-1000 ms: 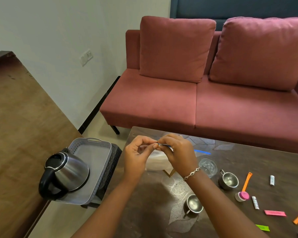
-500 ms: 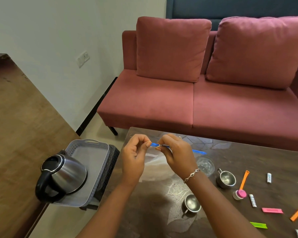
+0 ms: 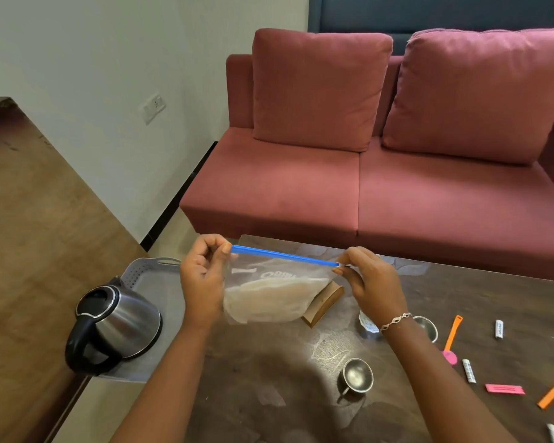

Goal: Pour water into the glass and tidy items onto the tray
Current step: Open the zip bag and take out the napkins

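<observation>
I hold a clear zip bag (image 3: 271, 294) with a blue seal strip above the dark table (image 3: 269, 378); something pale lies inside it. My left hand (image 3: 203, 279) pinches the strip's left end and my right hand (image 3: 370, 282) pinches its right end. The glass (image 3: 367, 322) stands on the table, partly hidden behind my right wrist. A steel kettle (image 3: 115, 327) with a black handle sits on the grey tray (image 3: 154, 282) to the left of the table.
Two small steel cups (image 3: 357, 377) (image 3: 427, 327) stand on the table. Orange clips (image 3: 453, 330), a pink scoop (image 3: 450, 357), a pink strip (image 3: 504, 389) and small white sachets (image 3: 499, 329) lie at right. A brown block (image 3: 323, 303) sits behind the bag. A red sofa (image 3: 365, 187) lies beyond.
My hands have moved apart along the blue strip, the right one sliding rightwards, so the bag now hangs spread between them. The view has shifted slightly.
</observation>
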Demonstrator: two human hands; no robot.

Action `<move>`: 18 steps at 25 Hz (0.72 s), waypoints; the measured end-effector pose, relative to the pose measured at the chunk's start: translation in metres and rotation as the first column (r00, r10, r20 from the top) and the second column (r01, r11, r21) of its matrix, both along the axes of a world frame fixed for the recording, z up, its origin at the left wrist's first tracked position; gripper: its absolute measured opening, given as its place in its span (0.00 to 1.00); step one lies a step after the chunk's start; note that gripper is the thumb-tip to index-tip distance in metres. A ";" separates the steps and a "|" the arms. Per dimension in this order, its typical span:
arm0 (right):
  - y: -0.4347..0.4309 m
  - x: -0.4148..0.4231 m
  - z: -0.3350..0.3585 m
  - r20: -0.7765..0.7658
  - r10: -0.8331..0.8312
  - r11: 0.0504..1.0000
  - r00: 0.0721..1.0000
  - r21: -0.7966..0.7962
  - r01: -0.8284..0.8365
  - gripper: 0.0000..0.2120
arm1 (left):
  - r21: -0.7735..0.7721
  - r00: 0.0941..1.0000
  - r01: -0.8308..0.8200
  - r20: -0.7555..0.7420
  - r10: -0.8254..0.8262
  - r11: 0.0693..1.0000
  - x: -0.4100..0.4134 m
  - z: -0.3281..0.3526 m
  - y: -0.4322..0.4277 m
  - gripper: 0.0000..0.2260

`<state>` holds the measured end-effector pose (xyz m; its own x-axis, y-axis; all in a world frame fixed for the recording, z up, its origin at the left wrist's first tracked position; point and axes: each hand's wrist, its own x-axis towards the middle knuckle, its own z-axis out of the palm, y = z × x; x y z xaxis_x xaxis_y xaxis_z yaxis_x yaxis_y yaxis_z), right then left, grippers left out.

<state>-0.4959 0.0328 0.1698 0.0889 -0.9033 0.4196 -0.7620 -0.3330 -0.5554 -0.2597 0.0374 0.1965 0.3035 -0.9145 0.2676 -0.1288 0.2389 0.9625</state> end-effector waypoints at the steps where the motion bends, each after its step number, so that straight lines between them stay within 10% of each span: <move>1: -0.001 -0.006 -0.001 -0.003 -0.021 1.000 1.000 0.010 0.021 0.06 | -0.002 1.000 -0.016 -0.012 0.016 1.000 0.002 0.002 0.001 0.05; 5: -0.003 -0.040 0.006 0.063 -0.085 0.996 0.994 0.021 0.083 0.03 | 0.007 0.991 -0.132 0.033 0.132 0.991 0.028 0.009 0.003 0.10; 18: -0.017 -0.026 0.035 -0.082 0.021 0.984 0.996 -0.177 -0.035 0.14 | 0.158 0.767 0.297 0.548 -0.334 0.942 -0.065 0.007 -0.008 0.06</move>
<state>-0.5221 0.0155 0.2049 0.1525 -0.8115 0.5640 -0.7904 -0.4428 -0.4234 -0.3251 0.0297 0.2035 -0.1915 -0.9512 0.2418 -0.5756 0.3084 0.7574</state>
